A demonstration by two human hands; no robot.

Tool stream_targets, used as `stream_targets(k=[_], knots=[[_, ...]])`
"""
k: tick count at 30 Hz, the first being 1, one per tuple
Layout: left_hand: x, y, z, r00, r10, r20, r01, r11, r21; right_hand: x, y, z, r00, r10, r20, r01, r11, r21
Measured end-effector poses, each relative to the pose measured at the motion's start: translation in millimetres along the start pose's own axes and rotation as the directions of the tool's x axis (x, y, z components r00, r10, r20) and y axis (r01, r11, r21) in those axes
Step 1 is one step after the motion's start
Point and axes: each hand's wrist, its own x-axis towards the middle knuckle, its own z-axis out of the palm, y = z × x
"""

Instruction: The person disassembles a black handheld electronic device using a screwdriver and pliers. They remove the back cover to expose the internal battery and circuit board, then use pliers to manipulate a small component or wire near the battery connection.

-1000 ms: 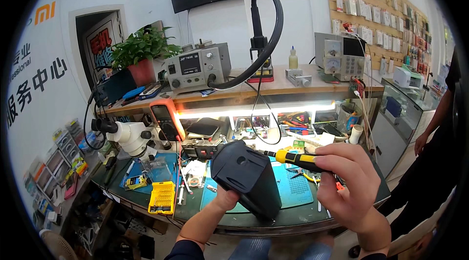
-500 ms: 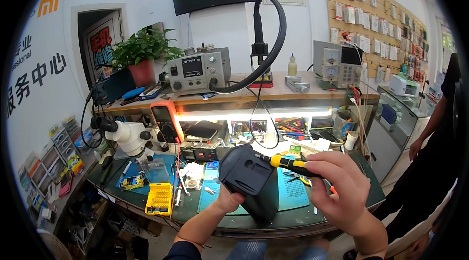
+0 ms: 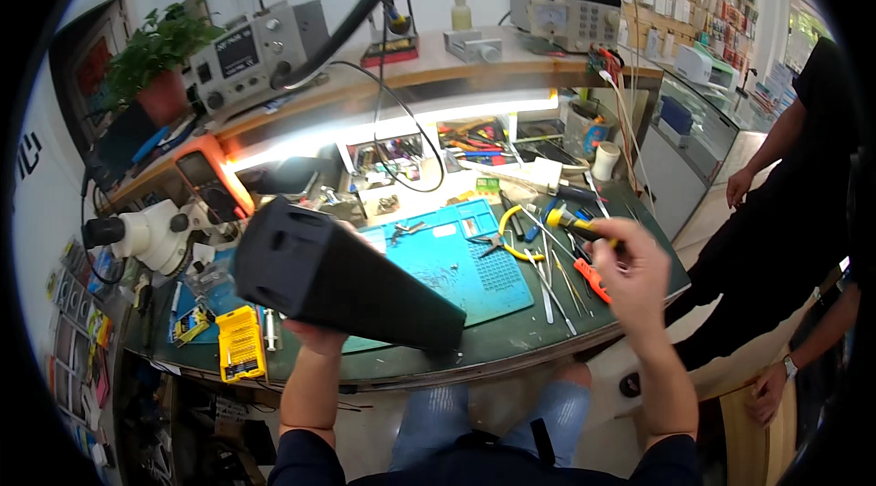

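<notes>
A long black box-shaped casing (image 3: 374,290) leans over the front of the bench, its upper end tilted to the left and its lower end by the bench edge. My left hand (image 3: 318,336) grips it from below, with most of the fingers hidden behind it. Off to the right, my right hand (image 3: 631,269) is closed round a yellow-and-black screwdriver (image 3: 575,224), apart from the casing. Beneath that hand lie tweezers (image 3: 549,296), an orange-handled tool (image 3: 591,280) and yellow-handled pliers (image 3: 516,249). A blue work mat (image 3: 438,271) is partly covered by the casing.
An open yellow bit case (image 3: 241,346) and a white microscope (image 3: 151,235) stand on the left. An orange multimeter (image 3: 214,180) leans under the shelf (image 3: 493,62), which bears instruments and a potted plant (image 3: 164,66). At the right stands a person in black (image 3: 776,185).
The screwdriver has come away from the casing's end and moved right with my right hand. The casing has swung left and tilted further. My view has turned downward and to the right.
</notes>
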Motion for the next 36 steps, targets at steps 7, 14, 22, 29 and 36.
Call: stream_targets(k=[7, 14, 22, 29, 36], knots=[[4, 8, -10, 0.986, 0.154, -0.069, -0.158, 0.986, -0.057, -33, 111, 36, 0.976, -0.186, 0.118, 0.22, 0.792, -0.569], [4, 13, -36, 0.976, 0.081, -0.202, -0.106, 0.987, -0.117, 29, 106, 46, 0.906, -0.313, 0.286, 0.424, 0.653, -0.628], [-4, 21, -52, 0.954, 0.072, -0.292, -0.102, 0.991, -0.088, 186, 166, 204, 0.859, -0.189, 0.475, 0.446, 0.731, -0.516], [30, 25, -38, 0.964, -0.154, -0.219, 0.016, 0.848, -0.53, 234, 207, 325, 0.93, -0.002, 0.367, 0.311, 0.539, -0.783], [-4, 18, -50, 0.97, 0.032, -0.243, -0.099, 0.958, -0.269, 190, 169, 243, 0.968, -0.215, 0.131, 0.251, 0.862, -0.44]])
